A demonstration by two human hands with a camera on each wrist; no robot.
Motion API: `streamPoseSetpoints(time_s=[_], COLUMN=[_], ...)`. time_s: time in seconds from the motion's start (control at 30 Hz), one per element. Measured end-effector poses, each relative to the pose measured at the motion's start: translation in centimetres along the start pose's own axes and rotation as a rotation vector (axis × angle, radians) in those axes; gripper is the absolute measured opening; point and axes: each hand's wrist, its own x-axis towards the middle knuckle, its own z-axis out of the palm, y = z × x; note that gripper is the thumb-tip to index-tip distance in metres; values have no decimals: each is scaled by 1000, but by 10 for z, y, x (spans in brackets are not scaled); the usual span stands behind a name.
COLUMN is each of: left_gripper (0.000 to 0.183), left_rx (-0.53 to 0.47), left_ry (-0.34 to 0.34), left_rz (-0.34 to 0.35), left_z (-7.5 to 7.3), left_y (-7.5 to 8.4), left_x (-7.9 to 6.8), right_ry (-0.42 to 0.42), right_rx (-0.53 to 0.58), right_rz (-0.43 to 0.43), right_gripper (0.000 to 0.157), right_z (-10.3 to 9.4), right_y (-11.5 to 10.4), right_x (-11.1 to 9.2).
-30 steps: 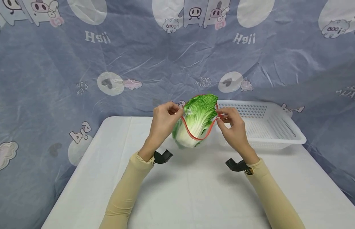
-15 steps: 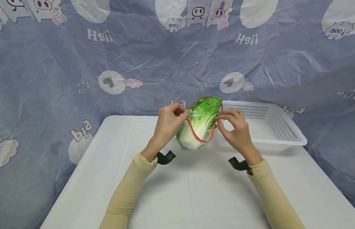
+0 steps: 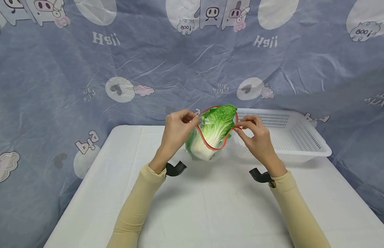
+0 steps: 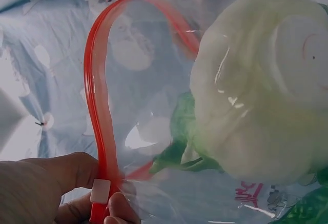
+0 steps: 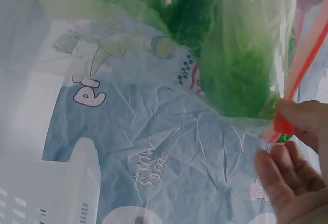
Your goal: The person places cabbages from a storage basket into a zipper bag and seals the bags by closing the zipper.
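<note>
A napa cabbage point(image 3: 215, 129) sits inside a clear zip bag point(image 4: 138, 101) whose open mouth has a red zip edge point(image 3: 207, 144). My left hand point(image 3: 179, 131) pinches the left end of that edge. In the left wrist view, a white slider point(image 4: 100, 190) sits on the red strip by the thumb. My right hand point(image 3: 257, 139) pinches the other end between thumb and fingers, as the right wrist view also shows. The bag is tilted between both hands, its mouth gaping toward me. Whether its bottom touches the table cannot be told.
A white perforated plastic basket point(image 3: 303, 151) stands at the table's back right, behind my right hand. The white table point(image 3: 207, 206) ends at a blue-grey patterned cloth point(image 3: 167, 51). Black straps point(image 3: 176, 168) sit on both wrists.
My hands have spread slightly apart since half a second ago, the left one going left and the right one going right. The bag's red mouth is stretched wider, and the cabbage shifted left with it.
</note>
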Motion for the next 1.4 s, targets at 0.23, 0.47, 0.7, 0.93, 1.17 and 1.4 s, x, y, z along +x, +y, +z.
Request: streamPoseSetpoints(time_s=[0.23, 0.47, 0.7, 0.93, 1.17, 1.4], left_gripper=[11, 10, 10, 11, 11, 10], left_rx=[28, 58, 69, 66, 33, 22], left_ry=[43, 43, 17, 8, -96, -155], left_rz=[2, 43, 76, 37, 101, 75], left_z=[-3, 6, 15, 14, 18, 18], left_y=[-2, -4, -4, -9, -6, -3], left_x=[2, 0, -1, 2, 1, -1], right_ry=[-14, 132, 145, 253, 205, 153], right_rx=[7, 102, 129, 196, 138, 132], right_rz=[-44, -135, -199, -240, -232, -178], right_gripper=[15, 9, 11, 8, 20, 22], right_z=[-3, 2, 8, 10, 10, 13], right_y=[1, -18, -25, -36, -36, -32], right_x=[-1, 1, -3, -4, -4, -5])
